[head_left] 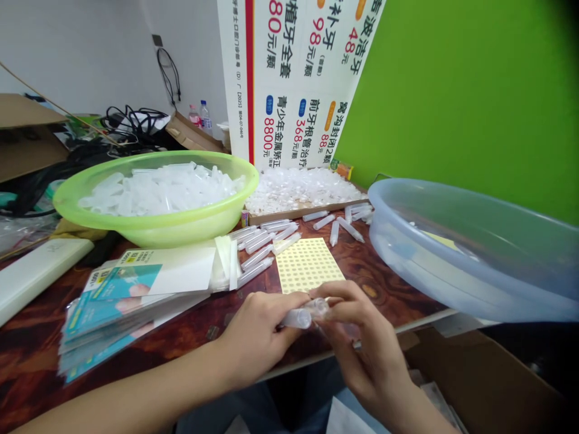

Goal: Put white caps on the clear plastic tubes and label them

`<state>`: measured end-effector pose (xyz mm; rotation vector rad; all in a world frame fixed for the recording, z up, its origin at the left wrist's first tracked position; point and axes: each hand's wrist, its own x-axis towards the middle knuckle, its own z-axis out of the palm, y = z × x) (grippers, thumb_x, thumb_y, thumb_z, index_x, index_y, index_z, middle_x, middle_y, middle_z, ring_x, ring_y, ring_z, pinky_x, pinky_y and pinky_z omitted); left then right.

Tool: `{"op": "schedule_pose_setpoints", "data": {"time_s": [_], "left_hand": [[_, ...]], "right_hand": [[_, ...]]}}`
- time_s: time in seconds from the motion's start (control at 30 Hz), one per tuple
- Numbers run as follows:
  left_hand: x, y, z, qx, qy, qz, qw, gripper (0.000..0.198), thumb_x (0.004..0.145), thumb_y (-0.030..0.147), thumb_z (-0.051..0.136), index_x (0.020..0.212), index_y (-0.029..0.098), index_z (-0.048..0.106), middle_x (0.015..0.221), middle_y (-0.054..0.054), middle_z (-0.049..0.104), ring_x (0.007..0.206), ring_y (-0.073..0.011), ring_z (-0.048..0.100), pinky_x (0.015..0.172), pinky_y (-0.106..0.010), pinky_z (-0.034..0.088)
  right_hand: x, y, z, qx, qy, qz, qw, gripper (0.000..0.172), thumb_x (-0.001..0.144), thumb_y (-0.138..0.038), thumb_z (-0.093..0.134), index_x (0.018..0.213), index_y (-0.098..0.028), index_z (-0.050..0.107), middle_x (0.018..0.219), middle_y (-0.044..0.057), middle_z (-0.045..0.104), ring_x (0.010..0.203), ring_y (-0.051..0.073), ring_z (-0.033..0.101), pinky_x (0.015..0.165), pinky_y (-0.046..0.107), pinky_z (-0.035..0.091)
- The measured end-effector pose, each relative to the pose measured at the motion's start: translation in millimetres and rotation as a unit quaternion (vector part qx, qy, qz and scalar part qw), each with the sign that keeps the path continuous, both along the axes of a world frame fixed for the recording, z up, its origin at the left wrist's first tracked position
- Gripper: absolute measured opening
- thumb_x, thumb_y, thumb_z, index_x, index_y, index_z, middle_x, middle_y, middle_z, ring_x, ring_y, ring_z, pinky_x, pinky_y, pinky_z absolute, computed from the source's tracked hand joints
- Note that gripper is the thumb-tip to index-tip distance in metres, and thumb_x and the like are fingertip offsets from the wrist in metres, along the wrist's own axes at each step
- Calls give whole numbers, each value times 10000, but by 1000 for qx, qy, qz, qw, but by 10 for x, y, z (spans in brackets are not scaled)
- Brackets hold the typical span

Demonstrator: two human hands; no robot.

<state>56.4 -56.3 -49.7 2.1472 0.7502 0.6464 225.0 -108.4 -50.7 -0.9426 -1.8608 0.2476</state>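
My left hand is closed round a clear plastic tube, its round end facing me. Against the fingers of my right hand is a second small clear plastic piece, right beside the tube. My right fingers are bent in a pinch on this piece, and its full shape is partly hidden. Just beyond both hands lies a yellow sheet of small round stickers. Several clear tubes rest to the left of that sheet, and more tubes are scattered behind it.
A green basin heaped with clear plastic pieces stands at the left. At the right is a translucent blue basin over the table edge. A shallow cardboard tray of small clear parts sits behind; printed cards are fanned out front left.
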Motion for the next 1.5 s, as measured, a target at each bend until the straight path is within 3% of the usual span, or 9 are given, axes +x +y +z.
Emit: {"op": "schedule_pose_setpoints", "data": {"time_s": [0.2,0.3,0.37,0.47,0.57,0.63,0.7,0.93,1.5], "left_hand": [[-9,16,15,-13,7,1,1000,242,942,355,446,925,177,610,856,-22,687,749,-170,620,670,-240,412],[-26,24,25,-42,-3,-18,999,329,941,370,443,1199,193,545,996,-51,689,892,-206,632,793,-285,443],[-33,28,17,-81,-15,-12,997,510,931,392,464,1397,211,358,1115,-70,664,1015,-229,608,905,-342,427],[-32,36,-22,-119,-33,39,992,625,908,422,505,1445,202,272,1246,-110,602,1132,-256,551,1004,-413,374],[-26,39,-46,-122,-43,57,990,518,898,422,524,1352,197,412,1278,-123,579,1185,-263,515,1027,-420,357],[-25,37,-32,-129,-41,48,990,439,903,420,516,1283,207,468,1231,-106,604,1130,-252,554,994,-405,388],[-27,33,-2,-135,-38,38,989,385,906,422,510,1229,214,500,1182,-83,621,1057,-235,590,955,-384,416],[-15,44,23,-144,-40,24,988,291,907,417,507,1096,199,545,1006,-39,656,905,-198,610,840,-332,461],[4,38,4,-124,-39,21,991,247,913,408,492,974,180,563,865,-15,629,806,-171,571,748,-283,423]], "right_hand": [[-56,18,-96,14,34,-14,999,400,849,-6,466,1188,-217,453,1061,86,577,995,177,576,813,312,508],[-64,37,24,29,9,28,999,370,834,4,492,1121,-225,533,967,61,597,891,170,600,729,302,517],[-24,118,111,47,15,32,998,341,819,6,514,1070,-223,550,915,49,595,838,168,601,691,304,510],[153,399,194,112,22,-71,991,276,818,-33,552,1026,-213,553,925,61,593,843,187,599,706,332,505],[421,718,203,143,-158,-230,950,166,849,-85,511,962,-182,585,961,111,620,933,254,583,785,400,483],[566,797,157,62,-326,-274,903,299,826,-41,477,1077,-163,583,1134,160,602,1057,313,544,824,440,459],[636,723,79,2,-400,-274,875,355,820,-31,468,1142,-149,561,1171,171,589,1043,316,549,808,433,461],[524,192,-112,-124,-274,-158,941,116,891,-149,462,853,-189,564,871,60,561,818,195,555,692,310,471],[505,303,-194,-125,-322,-172,922,140,842,-115,409,744,-193,473,705,43,574,653,186,542,585,285,392]]}}
